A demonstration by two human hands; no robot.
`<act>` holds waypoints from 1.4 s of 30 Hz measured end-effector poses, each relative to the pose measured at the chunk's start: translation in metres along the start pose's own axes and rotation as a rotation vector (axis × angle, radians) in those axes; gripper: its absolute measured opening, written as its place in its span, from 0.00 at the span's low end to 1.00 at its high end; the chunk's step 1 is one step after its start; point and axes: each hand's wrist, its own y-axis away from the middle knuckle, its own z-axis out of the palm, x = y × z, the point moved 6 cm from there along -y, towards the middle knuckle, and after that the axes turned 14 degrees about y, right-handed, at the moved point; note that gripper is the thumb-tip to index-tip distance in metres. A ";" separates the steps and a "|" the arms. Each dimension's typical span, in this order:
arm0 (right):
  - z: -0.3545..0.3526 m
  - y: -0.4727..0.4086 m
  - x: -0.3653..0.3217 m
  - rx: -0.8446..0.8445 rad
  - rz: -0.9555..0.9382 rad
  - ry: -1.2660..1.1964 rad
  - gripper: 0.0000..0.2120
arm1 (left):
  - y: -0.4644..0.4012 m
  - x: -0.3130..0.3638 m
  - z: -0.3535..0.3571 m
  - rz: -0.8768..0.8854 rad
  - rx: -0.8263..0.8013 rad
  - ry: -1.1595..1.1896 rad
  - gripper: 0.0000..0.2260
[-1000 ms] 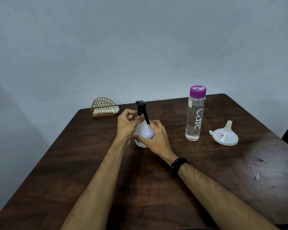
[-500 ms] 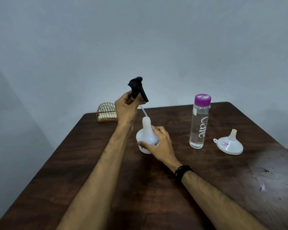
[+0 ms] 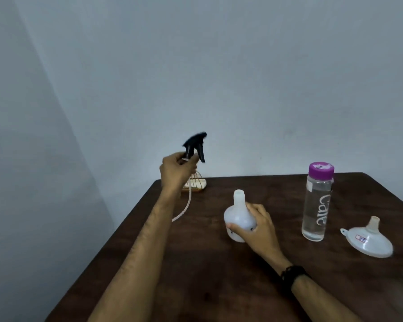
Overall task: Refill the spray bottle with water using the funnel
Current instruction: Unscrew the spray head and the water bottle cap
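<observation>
A small white spray bottle (image 3: 239, 216) stands upright on the dark wooden table (image 3: 207, 275), its neck open, with my right hand (image 3: 258, 225) wrapped around its round body. Up and to the left, my left hand (image 3: 177, 171) holds the black spray head (image 3: 194, 146) in the air; its clear dip tube (image 3: 186, 206) hangs down free of the bottle. A tall clear water bottle (image 3: 316, 205) with a purple cap stands to the right. Beyond it a white funnel (image 3: 369, 239) lies wide side down, spout up.
A small gold wire holder (image 3: 197, 185) with something pale in it sits at the table's back left corner, partly behind my left hand. A grey wall rises just past the far edge. The table's left edge runs close under my left forearm.
The spray head came off the bottle and my left hand carried it up and leftward, drawing the dip tube fully out. My right hand kept hold of the bottle.
</observation>
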 end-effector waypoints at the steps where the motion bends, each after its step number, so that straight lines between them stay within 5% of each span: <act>1: -0.001 0.002 -0.001 0.000 0.001 0.001 0.41 | 0.008 -0.019 -0.007 -0.035 0.004 -0.108 0.06; 11: -0.006 0.010 0.000 0.001 0.020 0.028 0.43 | 0.081 -0.151 -0.054 -0.381 0.012 -0.673 0.19; 24: -0.014 0.015 -0.003 0.048 0.054 0.048 0.47 | 0.095 -0.146 -0.039 -0.328 -0.060 -0.933 0.23; 28: -0.023 0.019 -0.003 0.107 0.089 -0.016 0.38 | 0.090 -0.139 -0.039 -0.237 -0.076 -1.015 0.21; 35: -0.094 0.039 0.006 0.578 0.094 0.046 0.22 | 0.081 -0.066 0.011 0.212 -0.024 -0.654 0.17; 39: -0.142 0.031 0.031 0.791 0.241 0.139 0.29 | 0.087 -0.025 0.075 0.362 -0.131 -0.437 0.15; 42: -0.160 0.012 0.052 0.702 0.270 0.132 0.38 | 0.098 0.002 0.124 0.438 -0.212 -0.322 0.15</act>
